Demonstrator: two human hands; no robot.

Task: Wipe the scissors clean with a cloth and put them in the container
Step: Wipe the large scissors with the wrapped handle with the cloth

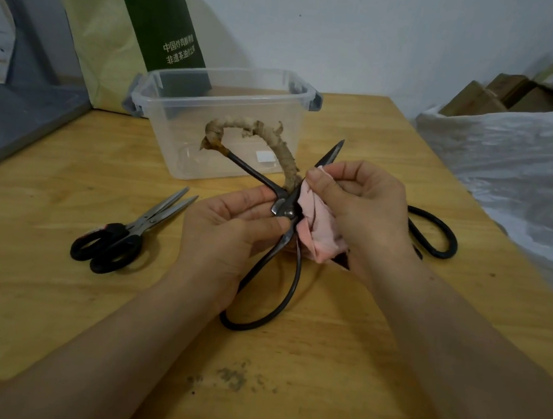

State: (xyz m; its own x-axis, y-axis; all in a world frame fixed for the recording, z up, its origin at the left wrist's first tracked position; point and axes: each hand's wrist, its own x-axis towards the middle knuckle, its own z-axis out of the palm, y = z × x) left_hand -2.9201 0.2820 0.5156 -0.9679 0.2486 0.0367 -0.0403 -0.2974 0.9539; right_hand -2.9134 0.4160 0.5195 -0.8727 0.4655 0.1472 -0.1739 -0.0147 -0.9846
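My left hand (231,228) pinches a pair of dark iron scissors (288,290) at the pivot, holding them above the wooden table (319,369). They are spread wide: one blade tip points up and right, one handle loop hangs low, and the other loop, wrapped in beige strips, rises in front of the container. My right hand (361,205) holds a bunched pink cloth (317,228) against the blade near the pivot. The clear plastic container (174,128) stands just behind, open-topped.
Steel scissors with black handles (127,237) lie on the table to the left. Behind my right hand, the black loop of another pair (434,234) shows. A green-and-yellow bag (134,27) leans behind the container. White plastic sheeting (514,167) and cardboard boxes (508,94) are at right.
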